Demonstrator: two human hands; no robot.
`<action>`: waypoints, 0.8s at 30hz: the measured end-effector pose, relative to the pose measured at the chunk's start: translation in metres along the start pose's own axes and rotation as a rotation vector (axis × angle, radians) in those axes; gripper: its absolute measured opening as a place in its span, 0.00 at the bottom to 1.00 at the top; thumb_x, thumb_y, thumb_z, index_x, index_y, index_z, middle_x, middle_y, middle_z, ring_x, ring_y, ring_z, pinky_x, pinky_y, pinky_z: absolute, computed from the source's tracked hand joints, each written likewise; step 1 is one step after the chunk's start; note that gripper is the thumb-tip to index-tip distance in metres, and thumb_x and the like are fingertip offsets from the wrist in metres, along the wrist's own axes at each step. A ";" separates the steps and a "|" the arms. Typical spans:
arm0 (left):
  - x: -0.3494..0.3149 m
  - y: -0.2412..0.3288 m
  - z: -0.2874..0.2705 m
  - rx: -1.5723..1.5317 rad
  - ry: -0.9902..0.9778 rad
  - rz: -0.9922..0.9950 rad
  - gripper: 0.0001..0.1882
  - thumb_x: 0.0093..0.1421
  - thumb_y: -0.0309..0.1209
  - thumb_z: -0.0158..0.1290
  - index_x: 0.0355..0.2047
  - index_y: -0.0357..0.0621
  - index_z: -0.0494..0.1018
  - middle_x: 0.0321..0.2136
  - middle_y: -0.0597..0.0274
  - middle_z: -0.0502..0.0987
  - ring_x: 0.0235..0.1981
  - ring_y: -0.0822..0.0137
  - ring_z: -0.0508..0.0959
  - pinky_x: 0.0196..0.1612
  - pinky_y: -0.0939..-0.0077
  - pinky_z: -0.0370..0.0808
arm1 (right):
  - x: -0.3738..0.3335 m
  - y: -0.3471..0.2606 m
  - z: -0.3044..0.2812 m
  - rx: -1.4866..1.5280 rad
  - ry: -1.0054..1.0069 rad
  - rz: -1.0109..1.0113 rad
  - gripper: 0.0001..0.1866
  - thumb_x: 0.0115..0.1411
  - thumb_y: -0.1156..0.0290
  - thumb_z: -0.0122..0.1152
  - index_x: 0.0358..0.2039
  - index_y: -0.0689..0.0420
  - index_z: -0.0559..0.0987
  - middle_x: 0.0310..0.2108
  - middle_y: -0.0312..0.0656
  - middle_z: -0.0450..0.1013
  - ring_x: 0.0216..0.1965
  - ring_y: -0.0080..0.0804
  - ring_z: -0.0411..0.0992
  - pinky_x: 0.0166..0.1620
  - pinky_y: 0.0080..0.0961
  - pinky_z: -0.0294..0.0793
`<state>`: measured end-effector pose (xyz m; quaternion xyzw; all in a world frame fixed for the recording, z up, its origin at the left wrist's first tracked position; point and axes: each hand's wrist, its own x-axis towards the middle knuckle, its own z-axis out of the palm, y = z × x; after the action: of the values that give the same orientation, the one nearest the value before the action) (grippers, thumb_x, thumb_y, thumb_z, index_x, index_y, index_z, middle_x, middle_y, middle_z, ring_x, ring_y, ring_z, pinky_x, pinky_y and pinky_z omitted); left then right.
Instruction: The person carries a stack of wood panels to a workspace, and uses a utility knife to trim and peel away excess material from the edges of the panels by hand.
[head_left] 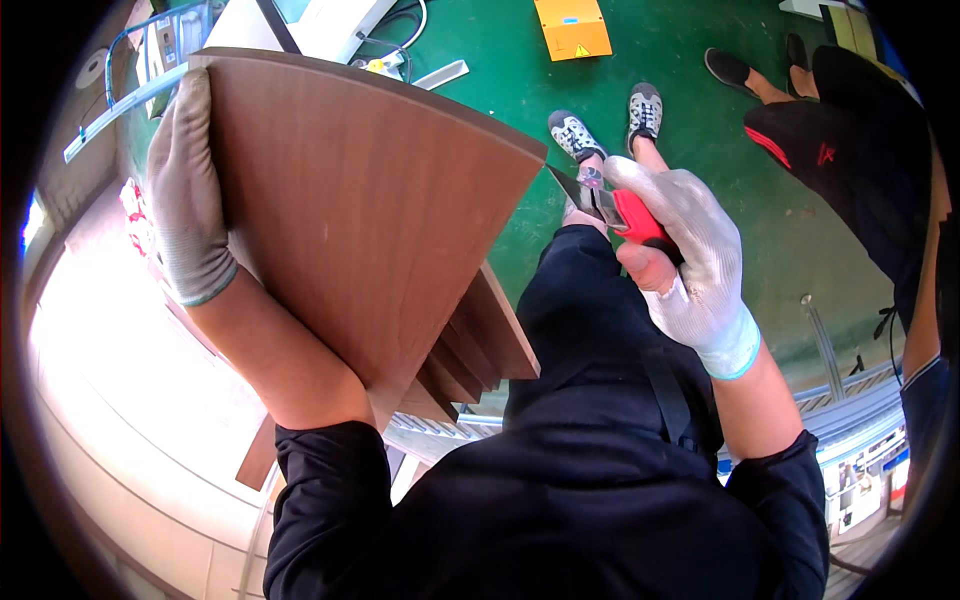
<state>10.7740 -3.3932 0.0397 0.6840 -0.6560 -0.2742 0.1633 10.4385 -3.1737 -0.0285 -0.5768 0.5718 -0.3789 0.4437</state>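
Left hand [190, 190], in a grey knit glove, clamps the far left edge of a brown wood-grain panel [370, 200], fingers wrapped over the edge. The panel is held up off any surface and tilted, its broad face toward the camera; its long axis runs from the upper left down toward the person's chest. The left forearm lies against its lower left edge. More panels of the same brown finish [480, 345] sit stacked behind and below it, their corners stepping out at lower right.

Right hand [690, 260], in a white knit glove, is clenched around a red-handled cutter [625, 215]. Its dark blade tip points left, toward the panel's right corner. Tip and corner lie very near; I cannot tell whether they touch. The right hand is therefore the nearer one to that corner, which lies to its left and at about the same height. Nothing stands between blade and corner.

Below: green floor [500, 90], and the person's own grey shoes [610, 125] directly beneath the blade. An orange box [572, 27] lies at the floor's far edge. A second person in dark clothing [860, 150] stands at right, well apart from both hands. A pale worktop [120, 380] runs along the left side, under the held panel's left edge.
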 end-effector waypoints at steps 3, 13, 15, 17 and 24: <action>-0.001 -0.003 -0.002 -0.010 -0.008 -0.022 0.26 0.75 0.45 0.50 0.64 0.41 0.73 0.55 0.62 0.80 0.55 0.73 0.76 0.61 0.78 0.69 | -0.001 -0.001 -0.001 -0.023 -0.013 0.009 0.26 0.61 0.59 0.69 0.58 0.57 0.80 0.42 0.41 0.82 0.41 0.43 0.75 0.64 0.43 0.60; -0.005 0.010 0.000 0.059 0.017 -0.105 0.25 0.75 0.45 0.50 0.64 0.44 0.73 0.57 0.62 0.79 0.58 0.71 0.76 0.63 0.75 0.68 | -0.001 0.003 0.001 0.029 -0.006 0.004 0.26 0.63 0.59 0.68 0.58 0.57 0.80 0.43 0.43 0.81 0.42 0.46 0.76 0.68 0.49 0.57; -0.006 0.010 0.000 0.035 -0.005 -0.090 0.25 0.75 0.46 0.49 0.64 0.44 0.73 0.57 0.61 0.80 0.58 0.71 0.76 0.63 0.75 0.68 | -0.001 0.002 0.000 0.039 -0.012 0.007 0.26 0.62 0.59 0.69 0.58 0.57 0.80 0.42 0.43 0.81 0.41 0.46 0.76 0.68 0.49 0.58; -0.006 0.013 0.001 0.042 -0.012 -0.094 0.25 0.76 0.46 0.48 0.64 0.44 0.73 0.57 0.61 0.80 0.59 0.70 0.76 0.64 0.75 0.68 | -0.001 0.001 0.001 0.042 -0.017 0.012 0.26 0.62 0.60 0.69 0.58 0.57 0.80 0.41 0.43 0.81 0.40 0.46 0.76 0.68 0.49 0.59; -0.008 0.009 0.006 -0.008 0.008 0.043 0.26 0.74 0.50 0.49 0.51 0.37 0.80 0.39 0.65 0.82 0.39 0.76 0.78 0.48 0.80 0.74 | 0.002 0.002 0.000 0.052 -0.018 0.006 0.26 0.62 0.61 0.70 0.58 0.58 0.80 0.38 0.44 0.80 0.39 0.45 0.76 0.68 0.52 0.59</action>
<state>10.7635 -3.3848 0.0412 0.6702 -0.6688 -0.2706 0.1744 10.4379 -3.1752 -0.0310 -0.5666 0.5596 -0.3871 0.4647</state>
